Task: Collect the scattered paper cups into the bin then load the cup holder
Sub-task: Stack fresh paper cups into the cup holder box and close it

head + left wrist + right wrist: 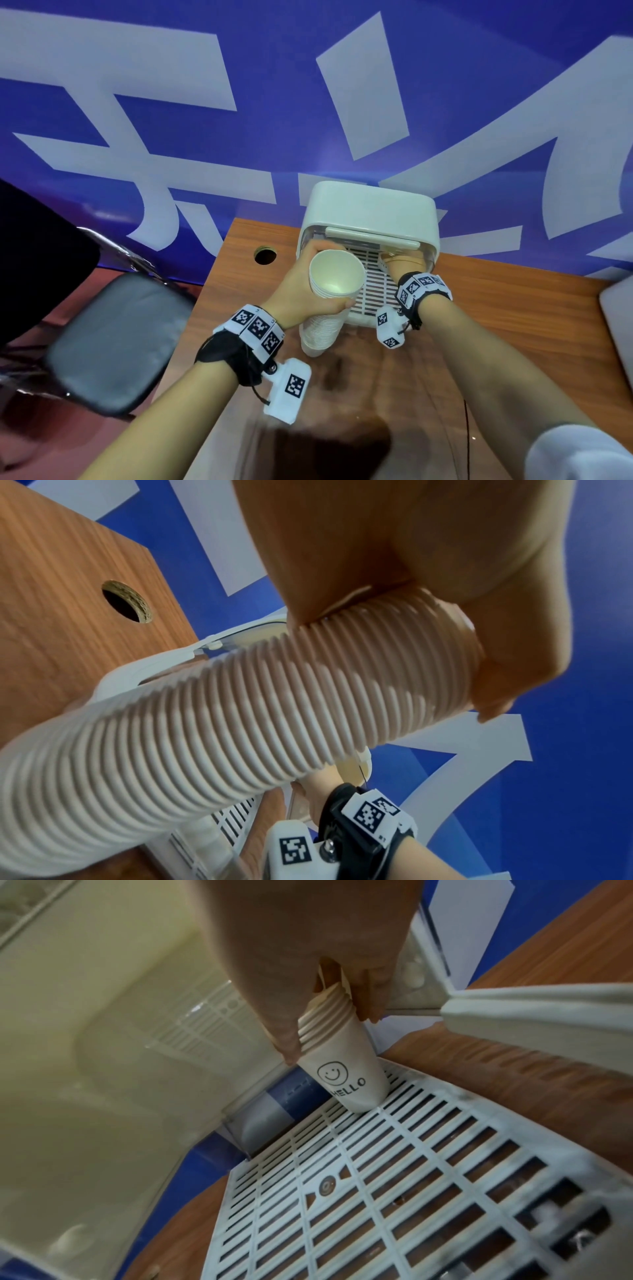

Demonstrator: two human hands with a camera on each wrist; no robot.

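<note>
My left hand [308,284] grips the top of a tall stack of white paper cups [325,308], its foot resting on the wooden table just left of the white cup holder [371,212]. The stack's ribbed rims [240,723] fill the left wrist view, with my left hand's fingers [496,669] curled round the upper end. My right hand [404,263] reaches inside the holder under its raised lid. There it grips a short stack of cups [342,1069] printed with a smiley and "HELLO", standing upright on the slotted white base [394,1191] in the far corner.
The wooden table [496,325] has a round cable hole [264,256] at its back left. A black padded chair [113,342] stands left of the table. A blue and white wall banner [274,120] rises behind. A pale flat object [620,325] lies at the right edge.
</note>
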